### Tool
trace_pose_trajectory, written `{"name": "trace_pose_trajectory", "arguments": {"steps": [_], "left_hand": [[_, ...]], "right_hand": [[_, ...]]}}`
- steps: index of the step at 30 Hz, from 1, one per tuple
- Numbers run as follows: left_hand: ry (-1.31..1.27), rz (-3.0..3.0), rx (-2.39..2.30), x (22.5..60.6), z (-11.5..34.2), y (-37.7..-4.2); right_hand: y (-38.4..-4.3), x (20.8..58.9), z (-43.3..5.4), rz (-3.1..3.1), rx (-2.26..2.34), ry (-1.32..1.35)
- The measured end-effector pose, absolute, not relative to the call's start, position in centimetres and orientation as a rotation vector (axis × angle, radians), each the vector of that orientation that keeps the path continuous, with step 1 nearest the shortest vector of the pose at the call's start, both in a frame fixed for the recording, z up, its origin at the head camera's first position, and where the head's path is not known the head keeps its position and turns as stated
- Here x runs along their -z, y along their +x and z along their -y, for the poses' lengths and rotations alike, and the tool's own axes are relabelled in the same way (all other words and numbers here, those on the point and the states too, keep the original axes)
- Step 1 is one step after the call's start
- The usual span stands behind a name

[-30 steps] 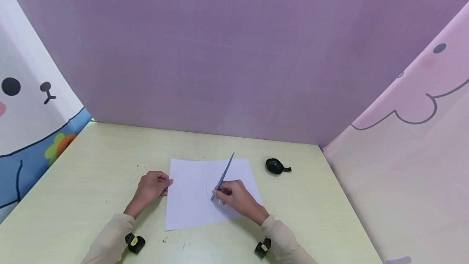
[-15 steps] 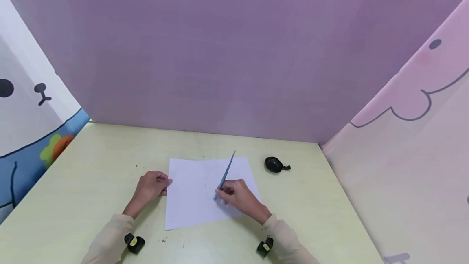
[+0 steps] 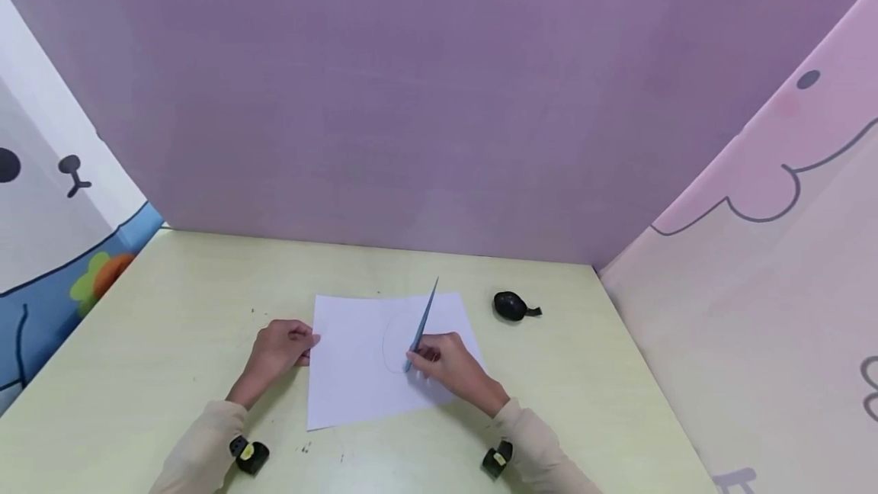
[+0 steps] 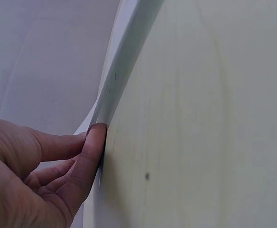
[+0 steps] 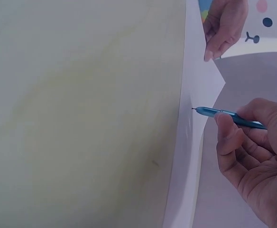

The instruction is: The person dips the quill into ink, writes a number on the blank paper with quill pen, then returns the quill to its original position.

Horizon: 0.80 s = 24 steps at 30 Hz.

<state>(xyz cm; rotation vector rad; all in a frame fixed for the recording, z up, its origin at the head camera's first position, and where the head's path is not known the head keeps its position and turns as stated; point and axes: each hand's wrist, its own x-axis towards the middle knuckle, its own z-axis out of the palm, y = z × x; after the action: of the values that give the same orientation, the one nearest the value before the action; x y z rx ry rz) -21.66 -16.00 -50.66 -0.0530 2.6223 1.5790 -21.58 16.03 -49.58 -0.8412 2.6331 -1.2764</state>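
A sheet of white paper (image 3: pixel 346 387) lies on the table in the head view. My left hand (image 3: pixel 277 349) pinches its left edge, and in the left wrist view the thumb (image 4: pixel 62 146) and a finger (image 4: pixel 88 159) close on the slightly lifted paper edge. Between thumb and fingers, my right hand (image 3: pixel 453 368) holds a slim blue pen (image 3: pixel 425 315), tilted with its top end pointing away. The pen's tip meets the sheet at the lower end of a thin curved line (image 3: pixel 383 341). In the right wrist view the blue pen (image 5: pixel 209 112) shows its narrow dark tip at the paper.
A round black object with a short tail (image 3: pixel 510 306) sits on the pale yellow table (image 3: pixel 562 372), right of the paper. A purple panel (image 3: pixel 384 97) rises behind the table. Printed cartoon panels stand at left and right. Both sleeves carry small black wrist devices.
The pen in my right hand has moved slightly rightward, and the curved line's lower end now reaches further right. My left hand still pinches the paper's edge. The head view has shifted slightly.
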Motion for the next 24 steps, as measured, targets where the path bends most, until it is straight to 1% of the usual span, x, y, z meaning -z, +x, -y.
{"name": "trace_pose_trajectory", "arguments": {"steps": [10,24], "left_hand": [[-0.066,-2.638,-1.544,50.6,15.93,-21.6],[-0.056,-2.654,-1.537,50.61,15.76,-21.41]], "right_hand": [[-21.96,49.92,-16.19,-2.671,1.243,-0.881],[-22.11,49.98,-16.58,-2.678,1.242,-0.847]]}}
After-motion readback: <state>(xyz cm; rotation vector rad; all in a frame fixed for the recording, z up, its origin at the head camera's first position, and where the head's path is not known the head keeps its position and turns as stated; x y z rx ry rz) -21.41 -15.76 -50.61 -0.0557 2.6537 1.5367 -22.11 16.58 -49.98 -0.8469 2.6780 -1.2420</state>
